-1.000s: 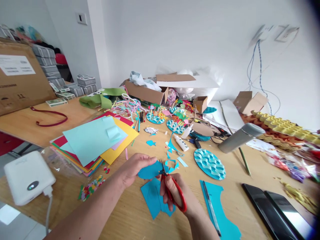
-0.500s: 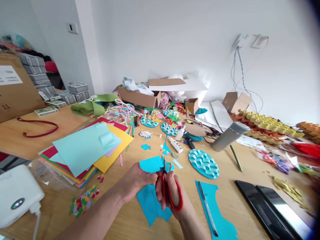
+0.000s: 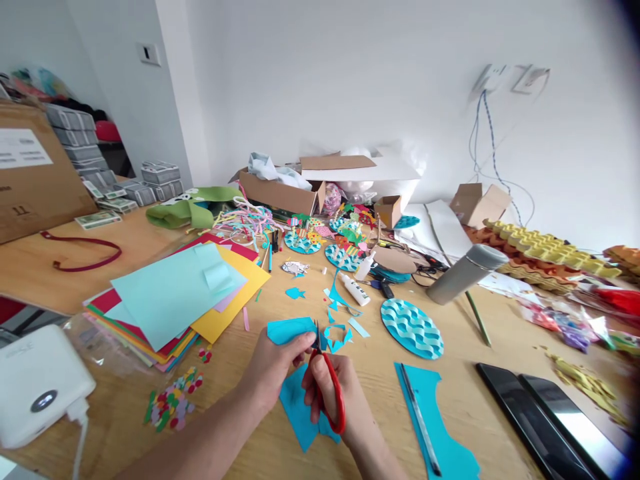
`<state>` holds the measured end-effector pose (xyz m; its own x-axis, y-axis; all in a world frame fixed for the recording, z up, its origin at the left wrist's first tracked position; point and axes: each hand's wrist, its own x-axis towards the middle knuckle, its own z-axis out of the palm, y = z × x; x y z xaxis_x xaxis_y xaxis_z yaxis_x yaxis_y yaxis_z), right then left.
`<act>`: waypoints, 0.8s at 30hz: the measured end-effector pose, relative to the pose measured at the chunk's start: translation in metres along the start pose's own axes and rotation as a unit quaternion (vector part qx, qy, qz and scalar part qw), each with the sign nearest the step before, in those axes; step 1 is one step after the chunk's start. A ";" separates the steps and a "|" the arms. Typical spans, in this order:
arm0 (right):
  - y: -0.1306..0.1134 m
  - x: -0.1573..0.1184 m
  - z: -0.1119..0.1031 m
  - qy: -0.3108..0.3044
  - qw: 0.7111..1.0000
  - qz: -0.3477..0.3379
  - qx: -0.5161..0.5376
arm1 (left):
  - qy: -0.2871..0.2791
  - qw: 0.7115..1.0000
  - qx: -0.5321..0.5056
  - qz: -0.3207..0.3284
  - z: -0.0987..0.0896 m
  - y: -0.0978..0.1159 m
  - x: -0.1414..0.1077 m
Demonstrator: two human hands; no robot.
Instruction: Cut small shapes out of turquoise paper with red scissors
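My left hand (image 3: 273, 363) pinches a piece of blue paper (image 3: 290, 328) by its near edge, thumb on top. Through the handles of red-handled scissors (image 3: 339, 393) go the fingers of my right hand (image 3: 330, 383). The scissor blades point away from me and meet the right end of the paper. Under my hands lie more blue paper pieces (image 3: 300, 417), partly covered. Blue offcuts (image 3: 339, 337) are scattered just beyond the blades, and a blue paper fish (image 3: 295, 293) rests farther back.
Left lies a stack of coloured paper (image 3: 170, 293), near a white power bank (image 3: 40, 387). On the right are a wavy blue oval (image 3: 413, 328), a pen (image 3: 419, 420) on blue paper, a grey bottle (image 3: 465, 275) and two dark phones (image 3: 520, 420). Glue bottles (image 3: 356, 291) lie ahead.
Both hands, with the paper and scissors, have shifted slightly left. The scissors have turned, their handles now seen more edge-on. The whole view has moved slightly.
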<state>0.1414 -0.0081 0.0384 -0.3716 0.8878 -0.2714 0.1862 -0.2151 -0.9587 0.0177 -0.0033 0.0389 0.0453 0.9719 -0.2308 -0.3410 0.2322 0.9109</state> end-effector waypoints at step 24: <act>0.001 -0.001 -0.005 -0.035 0.999 -0.037 0.008 | 0.067 0.997 -0.002 0.026 0.001 0.000 0.000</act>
<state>0.1462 -0.0074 0.0384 -0.4475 0.8707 -0.2042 0.1417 -0.1564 -0.9775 0.0189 -0.0035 0.0396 -0.0979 0.9688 -0.2279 -0.3439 0.1820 0.9212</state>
